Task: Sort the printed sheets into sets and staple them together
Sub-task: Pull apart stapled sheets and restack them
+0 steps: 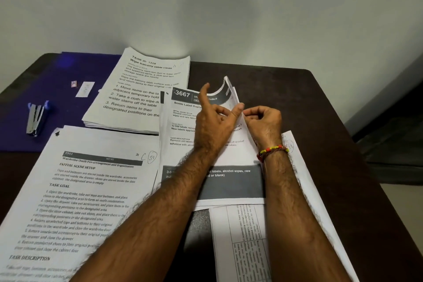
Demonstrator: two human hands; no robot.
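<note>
A set of printed sheets headed "3667" (183, 121) lies in the middle of the dark table, its top right corner curled up. My left hand (215, 121) rests on these sheets and pinches the curled right edge with thumb and fingers, index finger raised. My right hand (263, 121), with a beaded bracelet on the wrist, grips the same edge from the right. A "Wipe balcony table clean" stack (142, 94) lies behind to the left. A "Wardrobe Outfit" stack (75, 201) lies at the front left. A stapler (36, 119) rests on a blue folder.
The blue folder (27, 89) covers the table's left rear, with a small staple box (74, 84) and a white strip (84, 89) on it. More sheets (242, 240) lie under my forearms at the front. A wall stands directly behind the table (309, 103).
</note>
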